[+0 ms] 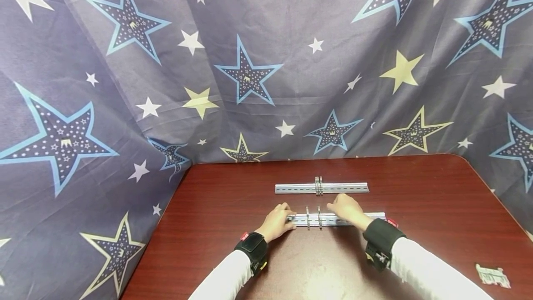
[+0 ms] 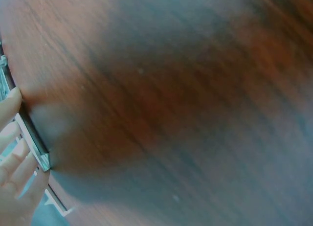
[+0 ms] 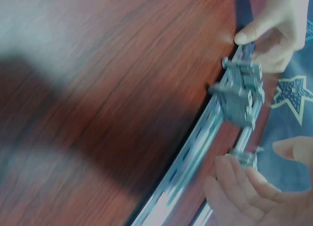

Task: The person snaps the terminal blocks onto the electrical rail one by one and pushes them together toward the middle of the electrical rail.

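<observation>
A slotted metal DIN rail (image 1: 300,219) lies across the table in front of me, carrying two narrow grey terminal blocks (image 1: 319,217) set a little apart. My left hand (image 1: 278,222) pinches its left end, thumb on the near side and fingers on the far side, as the left wrist view also shows around the rail end (image 2: 36,147). Above the rail, right of the blocks, hovers my right hand (image 1: 346,207). In the right wrist view this hand (image 3: 254,192) has relaxed, extended fingers and thumb apart, holding nothing. Its fingertips overlap a block (image 3: 244,158) on the farther rail.
Parallel behind lies a second DIN rail (image 1: 345,188) with blocks side by side near its middle. A small pale item (image 1: 492,276) rests at the table's right. Star-patterned cloth (image 1: 258,119) hangs along the back and left edges of the reddish-brown table (image 1: 433,207).
</observation>
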Demonstrator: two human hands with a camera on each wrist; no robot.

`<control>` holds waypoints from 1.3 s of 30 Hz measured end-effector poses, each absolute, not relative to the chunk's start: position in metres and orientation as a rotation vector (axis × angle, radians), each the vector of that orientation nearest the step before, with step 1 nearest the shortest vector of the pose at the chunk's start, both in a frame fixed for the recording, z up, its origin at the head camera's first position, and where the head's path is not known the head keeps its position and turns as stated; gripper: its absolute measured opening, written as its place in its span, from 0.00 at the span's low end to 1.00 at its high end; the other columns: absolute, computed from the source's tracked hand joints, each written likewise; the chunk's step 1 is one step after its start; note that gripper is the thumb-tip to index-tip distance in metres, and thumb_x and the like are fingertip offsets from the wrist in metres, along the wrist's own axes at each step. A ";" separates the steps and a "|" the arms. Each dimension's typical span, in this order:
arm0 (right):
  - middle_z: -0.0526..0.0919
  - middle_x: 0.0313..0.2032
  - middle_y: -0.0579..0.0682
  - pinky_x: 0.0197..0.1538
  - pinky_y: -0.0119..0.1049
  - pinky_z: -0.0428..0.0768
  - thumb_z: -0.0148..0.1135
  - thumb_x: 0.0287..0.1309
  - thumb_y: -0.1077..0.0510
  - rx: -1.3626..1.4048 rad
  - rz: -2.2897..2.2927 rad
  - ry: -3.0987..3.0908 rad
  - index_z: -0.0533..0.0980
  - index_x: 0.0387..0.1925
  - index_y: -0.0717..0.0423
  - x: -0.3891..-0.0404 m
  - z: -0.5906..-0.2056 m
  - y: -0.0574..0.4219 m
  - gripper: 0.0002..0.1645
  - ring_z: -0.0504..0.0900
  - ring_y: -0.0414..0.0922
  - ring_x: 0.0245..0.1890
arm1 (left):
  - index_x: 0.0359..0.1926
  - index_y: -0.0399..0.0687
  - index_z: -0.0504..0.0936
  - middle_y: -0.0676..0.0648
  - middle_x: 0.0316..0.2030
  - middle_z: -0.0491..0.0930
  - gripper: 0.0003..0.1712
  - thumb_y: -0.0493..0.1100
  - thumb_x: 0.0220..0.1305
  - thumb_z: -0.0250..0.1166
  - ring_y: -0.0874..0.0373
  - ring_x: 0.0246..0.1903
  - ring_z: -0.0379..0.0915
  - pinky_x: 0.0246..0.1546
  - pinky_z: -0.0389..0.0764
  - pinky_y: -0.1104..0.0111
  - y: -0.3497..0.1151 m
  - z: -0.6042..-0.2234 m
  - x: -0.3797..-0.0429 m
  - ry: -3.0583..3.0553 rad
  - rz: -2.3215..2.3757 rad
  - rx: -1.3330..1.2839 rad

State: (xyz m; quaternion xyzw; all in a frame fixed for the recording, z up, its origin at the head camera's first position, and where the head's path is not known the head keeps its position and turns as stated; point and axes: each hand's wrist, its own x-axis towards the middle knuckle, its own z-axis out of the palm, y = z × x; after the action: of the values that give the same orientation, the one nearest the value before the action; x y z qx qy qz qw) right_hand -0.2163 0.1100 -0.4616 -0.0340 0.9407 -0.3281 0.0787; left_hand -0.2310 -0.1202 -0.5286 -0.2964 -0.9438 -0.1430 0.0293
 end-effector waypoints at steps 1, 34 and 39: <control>0.56 0.05 0.38 0.18 0.31 0.59 0.50 0.45 0.56 -0.109 -0.995 2.814 0.56 0.03 0.46 -0.215 -0.461 0.115 0.22 0.57 0.37 0.09 | 0.41 0.45 0.82 0.51 0.32 0.70 0.20 0.46 0.44 0.68 0.59 0.35 0.67 0.33 0.71 0.70 -0.120 -0.529 -0.231 -2.912 -0.441 -0.913; 0.78 0.25 0.54 0.24 0.34 0.74 0.58 0.47 0.63 -0.223 -1.049 2.737 0.71 0.28 0.69 -0.167 -0.459 0.280 0.10 0.77 0.46 0.22 | 0.40 0.46 0.82 0.51 0.32 0.70 0.19 0.46 0.44 0.69 0.60 0.34 0.66 0.33 0.71 0.71 -0.116 -0.527 -0.230 -2.925 -0.426 -0.919; 0.79 0.27 0.55 0.25 0.32 0.73 0.58 0.47 0.62 -0.257 -1.015 2.739 0.72 0.30 0.69 -0.160 -0.461 0.294 0.11 0.76 0.44 0.23 | 0.40 0.46 0.82 0.51 0.31 0.70 0.19 0.46 0.44 0.69 0.59 0.35 0.67 0.33 0.71 0.71 -0.116 -0.527 -0.230 -2.915 -0.427 -0.927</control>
State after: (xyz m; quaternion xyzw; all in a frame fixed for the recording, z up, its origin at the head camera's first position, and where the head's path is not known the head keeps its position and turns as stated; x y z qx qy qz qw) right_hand -0.1605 0.2940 -0.4609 -0.0872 0.9290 -0.3442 0.1046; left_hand -0.2300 -0.1163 -0.5265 -0.3002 -0.9434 -0.1382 0.0266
